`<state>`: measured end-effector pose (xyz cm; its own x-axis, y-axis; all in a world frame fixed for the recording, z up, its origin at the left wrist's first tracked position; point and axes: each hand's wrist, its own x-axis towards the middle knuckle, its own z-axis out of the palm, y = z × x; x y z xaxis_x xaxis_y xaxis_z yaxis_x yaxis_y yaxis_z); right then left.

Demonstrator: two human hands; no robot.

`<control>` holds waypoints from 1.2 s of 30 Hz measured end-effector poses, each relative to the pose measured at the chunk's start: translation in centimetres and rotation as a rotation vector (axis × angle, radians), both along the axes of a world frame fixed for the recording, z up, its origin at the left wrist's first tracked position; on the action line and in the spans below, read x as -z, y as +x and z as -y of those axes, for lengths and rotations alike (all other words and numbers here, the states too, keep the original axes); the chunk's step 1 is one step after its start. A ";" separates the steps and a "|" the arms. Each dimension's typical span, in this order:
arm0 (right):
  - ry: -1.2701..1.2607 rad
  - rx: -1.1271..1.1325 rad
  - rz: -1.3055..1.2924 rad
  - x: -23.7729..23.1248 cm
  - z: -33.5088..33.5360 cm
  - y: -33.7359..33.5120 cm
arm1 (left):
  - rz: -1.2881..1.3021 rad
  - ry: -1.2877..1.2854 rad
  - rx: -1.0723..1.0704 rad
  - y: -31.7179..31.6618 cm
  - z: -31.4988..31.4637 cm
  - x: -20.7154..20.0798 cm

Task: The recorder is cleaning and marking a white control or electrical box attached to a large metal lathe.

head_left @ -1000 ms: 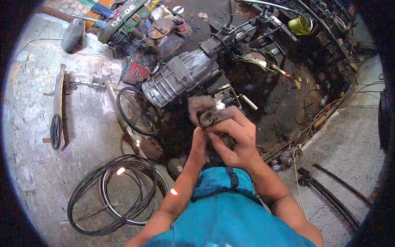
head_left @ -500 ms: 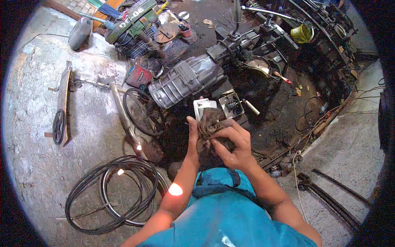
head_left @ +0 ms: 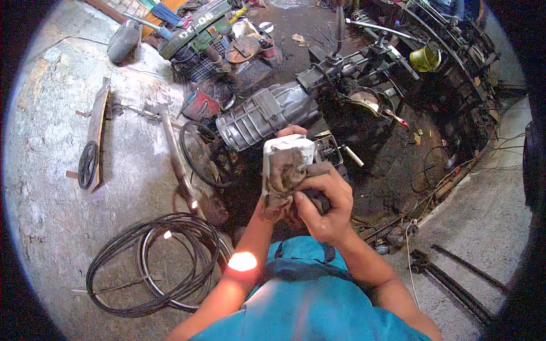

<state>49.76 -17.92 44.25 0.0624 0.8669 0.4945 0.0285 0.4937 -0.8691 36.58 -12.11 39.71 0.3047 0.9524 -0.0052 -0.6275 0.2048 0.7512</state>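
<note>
A pale, tray-shaped metal cover (head_left: pixel 301 146) is held up in front of me. My left hand (head_left: pixel 292 131) grips it from beneath, its fingertips curling over the far edge; most of that hand is hidden. Over the cover's near part lies a dirty brown rag (head_left: pixel 284 170). My right hand (head_left: pixel 330 199) pinches the rag between thumb and bent fingers and presses it to the cover. Just beyond sits a silver ribbed gearbox (head_left: pixel 256 119) on its side. To the right of the cover, an open box-like metal part (head_left: pixel 326 148) is partly hidden.
A paint brush (head_left: pixel 398 119) with a red handle lies by a round pan (head_left: pixel 364 101). Coiled black hose (head_left: pixel 153 221) rests on the floor at left. A yellow bucket (head_left: pixel 422 59) stands far right. Dark bars (head_left: pixel 455 284) lie near right, and a red tin (head_left: pixel 200 105) stands left of the gearbox.
The cover has turned to show more of its broad face and sits nearer. My left thumb has gone out of sight. The rag is spread flatter across the cover.
</note>
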 end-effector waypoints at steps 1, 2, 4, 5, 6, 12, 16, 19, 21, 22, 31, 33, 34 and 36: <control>0.001 0.003 0.001 -0.5 -0.9 -0.2 | -0.005 0.061 -0.026 -0.6 0.2 -0.1; 0.043 0.031 -0.003 -1.2 -2.2 -0.3 | -0.008 0.120 -0.046 -0.7 0.7 0.0; 0.004 0.024 0.045 -3.1 -3.6 -0.6 | 0.482 0.349 0.111 0.4 1.1 0.2; 0.009 0.034 0.031 -3.3 -4.4 -0.5 | 0.286 0.263 -0.018 0.4 1.6 0.7; 0.014 0.044 0.016 -3.5 -5.0 -0.3 | 0.089 0.177 -0.146 0.3 2.0 1.7; -0.395 0.080 -0.407 -2.6 -2.8 2.2 | -0.450 0.237 -0.247 -0.7 2.8 -1.0; -0.064 0.022 0.006 -4.0 -3.0 1.7 | -0.116 -0.250 -0.172 1.5 2.9 -2.7; 0.144 0.142 0.221 -4.6 -2.4 -0.5 | 0.056 -0.318 -0.238 1.0 1.8 -0.5; 0.176 0.155 0.280 -3.1 -1.3 -0.7 | -0.463 -0.010 -0.281 -0.6 0.9 0.4; 0.187 0.125 0.323 -2.1 -0.3 -0.4 | -0.676 0.112 -0.315 -0.9 0.6 1.3; 0.211 0.073 0.281 -2.3 -2.3 -2.5 | -0.159 0.038 -0.442 -1.2 -1.1 3.0; 0.230 -0.012 0.215 -1.6 0.0 -3.1 | -0.721 0.216 -0.443 -3.0 -2.8 3.4; 0.241 -0.015 0.213 -0.9 -2.1 -2.6 | -0.720 0.225 -0.451 -2.7 -3.3 4.0; 0.076 0.162 0.271 -2.0 -5.5 -1.7 | -0.879 0.420 -0.477 -0.7 -1.2 4.1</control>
